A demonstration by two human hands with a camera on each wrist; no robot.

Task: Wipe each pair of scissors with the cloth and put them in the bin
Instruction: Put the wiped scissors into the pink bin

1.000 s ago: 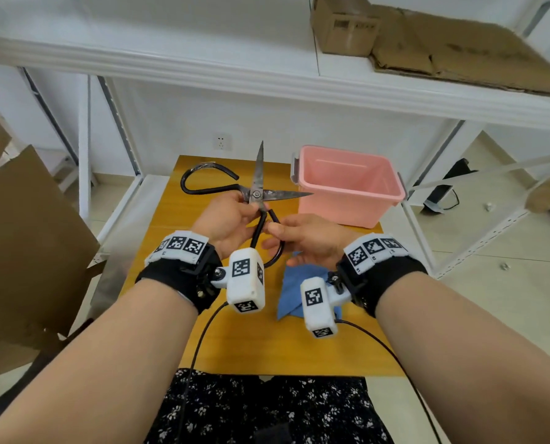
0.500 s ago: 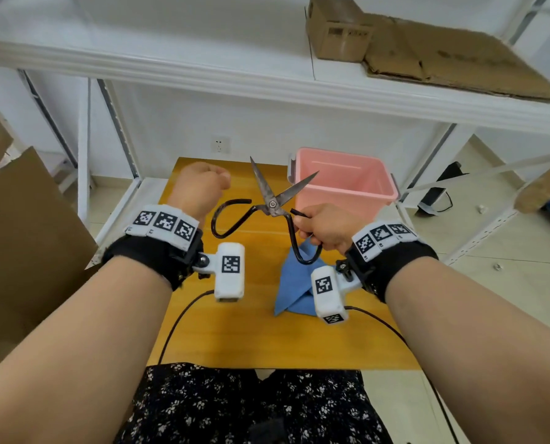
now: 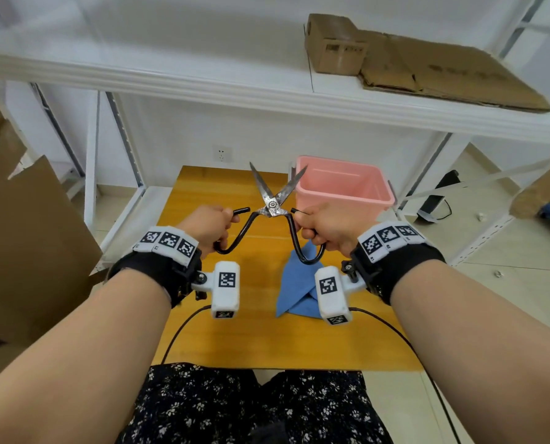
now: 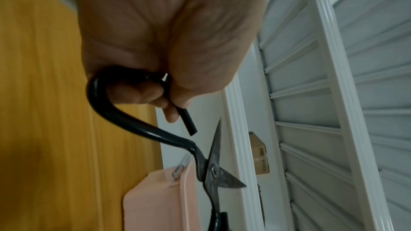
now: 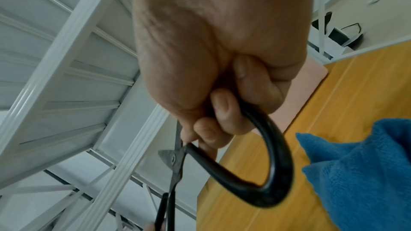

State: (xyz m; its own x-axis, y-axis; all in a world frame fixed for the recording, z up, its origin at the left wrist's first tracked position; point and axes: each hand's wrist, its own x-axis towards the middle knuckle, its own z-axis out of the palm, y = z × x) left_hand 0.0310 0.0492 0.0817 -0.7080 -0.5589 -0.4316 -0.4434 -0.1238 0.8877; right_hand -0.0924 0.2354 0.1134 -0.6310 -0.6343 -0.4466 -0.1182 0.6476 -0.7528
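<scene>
Large black-handled scissors point(image 3: 272, 205) are held up above the wooden table point(image 3: 203, 331), blades spread open and pointing away from me. My left hand point(image 3: 208, 224) grips the left handle loop point(image 4: 106, 104), fingers curled round it. My right hand point(image 3: 323, 227) grips the right handle loop point(image 5: 266, 173) the same way. The blue cloth point(image 3: 299, 290) lies crumpled on the table below my right hand; nothing holds it. The pink bin point(image 3: 341, 190) stands at the table's far right, just behind the blade tips.
A white metal shelf point(image 3: 267, 94) runs overhead with cardboard boxes point(image 3: 334, 43) on it. Brown cardboard sheets point(image 3: 27, 238) lean at the left. Camera cables point(image 3: 184, 328) trail across the near table edge.
My left hand, which was away from the scissors half a second ago, has come back and taken the left handle. The blades now point straight away, spread less wide than a second ago.
</scene>
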